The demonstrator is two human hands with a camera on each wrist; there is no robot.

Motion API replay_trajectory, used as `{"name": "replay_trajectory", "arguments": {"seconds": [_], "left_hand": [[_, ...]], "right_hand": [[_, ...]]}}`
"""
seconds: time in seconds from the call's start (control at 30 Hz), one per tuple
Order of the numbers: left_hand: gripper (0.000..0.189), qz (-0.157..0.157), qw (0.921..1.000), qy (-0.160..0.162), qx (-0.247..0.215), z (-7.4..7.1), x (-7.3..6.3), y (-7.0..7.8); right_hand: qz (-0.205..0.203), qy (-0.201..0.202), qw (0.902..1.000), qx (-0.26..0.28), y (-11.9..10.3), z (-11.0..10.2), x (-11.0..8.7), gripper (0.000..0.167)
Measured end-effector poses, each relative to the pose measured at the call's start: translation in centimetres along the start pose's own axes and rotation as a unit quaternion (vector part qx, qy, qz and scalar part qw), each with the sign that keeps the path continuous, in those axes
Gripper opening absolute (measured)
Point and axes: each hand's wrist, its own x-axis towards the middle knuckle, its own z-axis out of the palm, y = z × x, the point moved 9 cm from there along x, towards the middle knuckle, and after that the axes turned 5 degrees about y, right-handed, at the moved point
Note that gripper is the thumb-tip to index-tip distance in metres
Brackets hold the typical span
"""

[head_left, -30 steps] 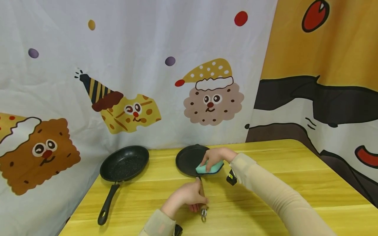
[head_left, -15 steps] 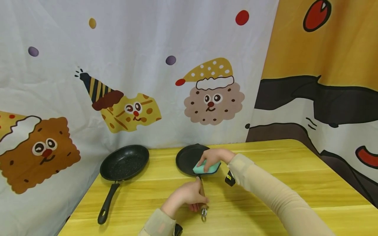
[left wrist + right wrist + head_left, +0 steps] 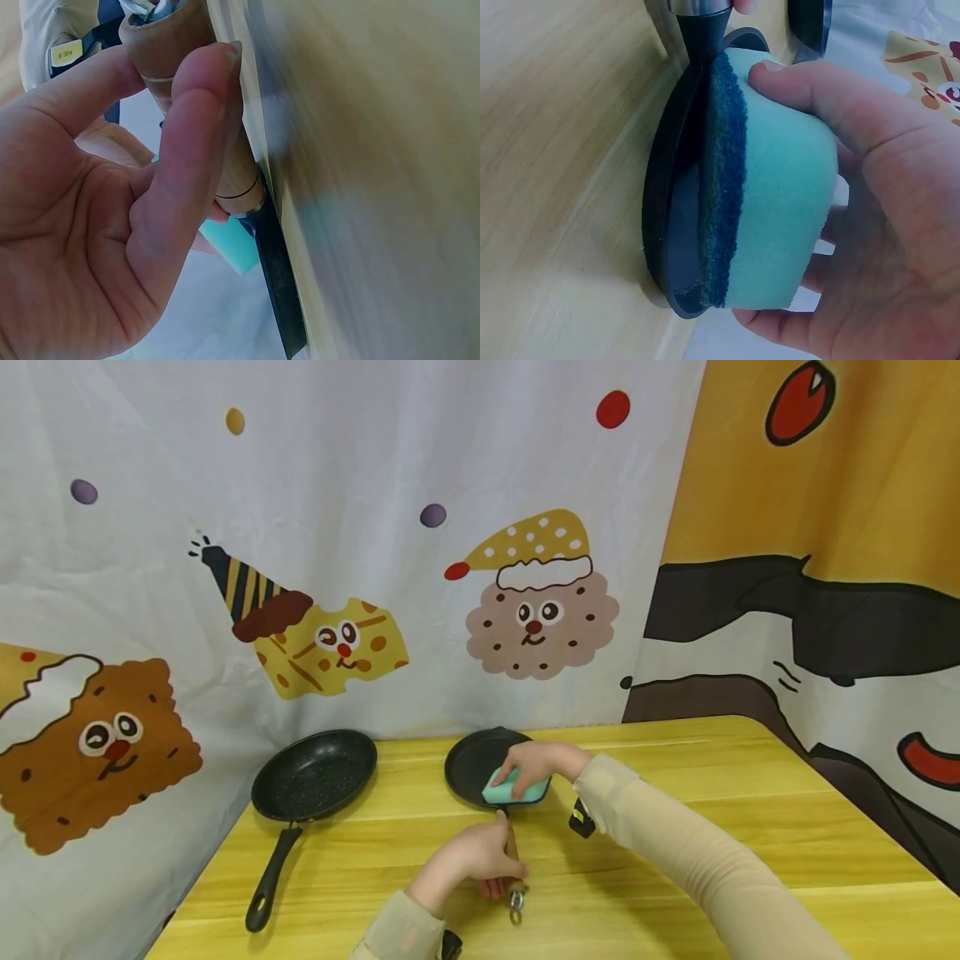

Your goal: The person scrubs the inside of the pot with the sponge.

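Observation:
A small, shallow black pan (image 3: 472,767) with a wooden handle (image 3: 238,172) lies on the table. My left hand (image 3: 477,853) grips that handle between thumb and fingers, the metal hanging loop (image 3: 516,902) sticking out below. My right hand (image 3: 536,762) holds a mint-green sponge (image 3: 780,195) by its sides, over the pan's near right part. The sponge's dark blue scouring layer (image 3: 726,187) faces down into the pan. In the right wrist view the sponge sits within the pan's rim, close to where the handle joins.
A larger black speckled frying pan (image 3: 315,777) stands at the left of the yellow wood-grain table (image 3: 675,810), its black handle (image 3: 274,877) toward the front. Behind the table hangs a white curtain (image 3: 337,485) with cartoon prints.
My right hand has slid the sponge leftward, from over the pan's right edge further into the pan. The left hand keeps its hold on the handle, and both pans stay in place.

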Motion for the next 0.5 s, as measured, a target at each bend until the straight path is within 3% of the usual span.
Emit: {"name": "replay_trajectory", "arguments": {"seconds": [0.2,0.5], "left_hand": [[0.095,0.003,1.0,0.003,0.001,-0.1,0.0,0.0],[0.096,0.002,1.0,0.0,0.0,0.0,-0.1,0.2]], "right_hand": [[-0.04,0.01,0.9991,-0.014,-0.8,0.1,0.4,0.04],[-0.057,0.027,0.9978,-0.02,-1.6,0.0,0.3,0.042]]}}
